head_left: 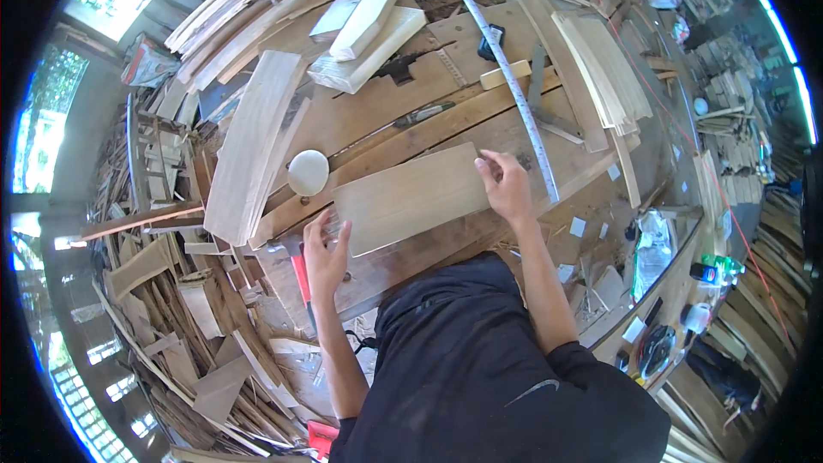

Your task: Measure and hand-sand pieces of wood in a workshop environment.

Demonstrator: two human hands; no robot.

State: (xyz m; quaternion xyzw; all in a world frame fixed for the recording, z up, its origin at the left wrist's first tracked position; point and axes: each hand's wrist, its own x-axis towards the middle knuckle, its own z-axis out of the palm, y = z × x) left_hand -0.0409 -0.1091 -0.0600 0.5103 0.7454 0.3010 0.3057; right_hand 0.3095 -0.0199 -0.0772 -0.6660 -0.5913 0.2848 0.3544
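Note:
A flat, pale rectangular wooden board (pixel 410 199) lies on the workbench (pixel 377 272) in front of me. At its left end is my left hand (pixel 324 255), with thumb and fingers spread apart. My right hand (pixel 507 184) is by the board's far right corner, its thumb and forefinger apart; whether the fingertips touch the wood, I cannot tell. Neither hand is closed round anything. A round cream disc (pixel 309 173) sits just beyond the board's left end. Farther off, a slim dark-handled tool (pixel 422 115) lies along a bench plank.
A long pale straightedge (pixel 506 69) crosses the bench on the right, near a small wooden block (pixel 504 75) and a small black device (pixel 491 43). Thin boards (pixel 253 146) are stacked at left, more boards (pixel 604 69) at right. Thick blocks (pixel 367 21) lie at the back. Scrap wood (pixel 206 309) fills the left floor.

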